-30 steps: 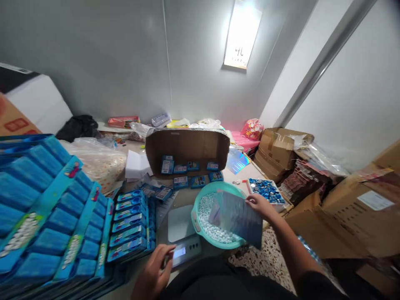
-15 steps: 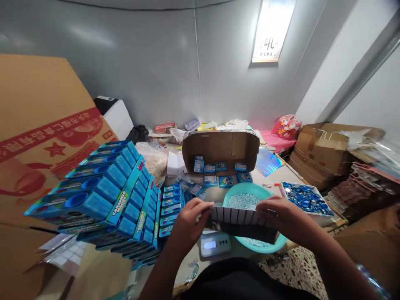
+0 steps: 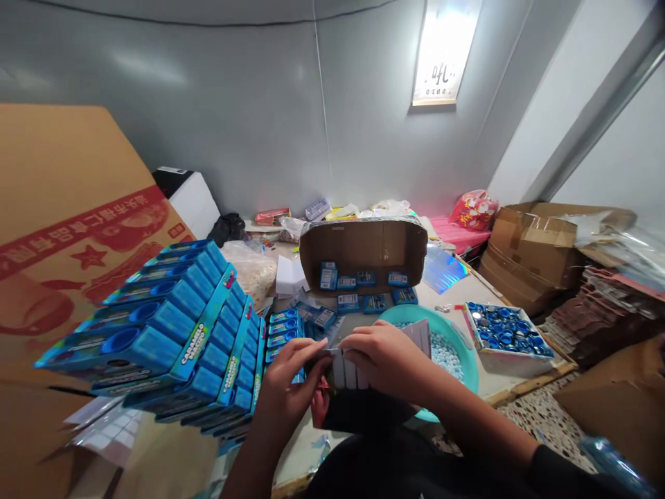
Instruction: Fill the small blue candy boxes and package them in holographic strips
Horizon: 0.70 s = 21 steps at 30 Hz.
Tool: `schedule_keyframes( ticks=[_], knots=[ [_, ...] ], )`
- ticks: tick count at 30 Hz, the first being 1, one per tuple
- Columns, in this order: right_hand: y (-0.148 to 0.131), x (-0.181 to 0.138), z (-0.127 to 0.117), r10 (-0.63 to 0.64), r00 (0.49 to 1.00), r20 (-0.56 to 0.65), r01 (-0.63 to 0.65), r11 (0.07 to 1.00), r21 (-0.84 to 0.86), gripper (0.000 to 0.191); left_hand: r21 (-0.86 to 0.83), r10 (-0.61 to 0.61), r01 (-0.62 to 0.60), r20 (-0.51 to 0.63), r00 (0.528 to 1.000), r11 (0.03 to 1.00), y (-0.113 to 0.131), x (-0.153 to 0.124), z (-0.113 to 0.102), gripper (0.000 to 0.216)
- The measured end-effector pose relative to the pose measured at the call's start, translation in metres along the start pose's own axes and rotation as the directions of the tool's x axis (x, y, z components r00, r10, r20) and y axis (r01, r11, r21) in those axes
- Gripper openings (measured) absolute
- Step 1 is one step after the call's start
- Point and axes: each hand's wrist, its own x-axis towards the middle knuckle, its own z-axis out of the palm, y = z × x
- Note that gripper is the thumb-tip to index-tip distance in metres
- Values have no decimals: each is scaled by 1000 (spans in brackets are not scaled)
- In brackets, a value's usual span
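Note:
A folded cardboard box sleeve (image 3: 349, 373) with a row of pale panels and a dark, partly red printed side is between my hands. My left hand (image 3: 291, 378) pinches its left end between thumb and fingers. Over the top edge close beside it, my right hand (image 3: 387, 359) is closed, its fingers bent onto the panels. The right end of the cardboard shows behind that hand. Beneath and behind it is a turquoise basin (image 3: 470, 357) with small pale blue candies. Part of the cardboard is hidden by my fingers.
Tall stacked blue candy display boxes (image 3: 181, 326) stand on the left beside a big carton (image 3: 57, 180). An open brown box (image 3: 364, 242) with small blue packs lies behind. A tray of blue caps (image 3: 506, 333) is right, near the wooden table edge (image 3: 499, 398).
My right hand has moved left along the cardboard, close to my left hand. The cardboard has tilted and come nearer my body, and a red printed part now shows. The scale is now hidden.

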Motion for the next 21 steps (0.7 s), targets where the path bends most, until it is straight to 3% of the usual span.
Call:
schedule_keyframes(
  ticks=[3,6,15,21],
  knots=[
    [3,2,3,-7,999,-40,9,998,61,18,310,281,-256,-36,959,916,-3,-4,-6,39],
    [5,5,5,-7,999,-54,14,992,124,21,460,420,-372,-1,908,806,-5,-10,-6,49],
    [6,8,14,-19,996,-92,34,985,169,20,521,473,-407,8,881,750,-10,-16,-8,40],
    [1,8,12,-38,998,-57,46,988,144,21,487,423,-371,5,906,791,-8,-15,-11,42]
  ],
)
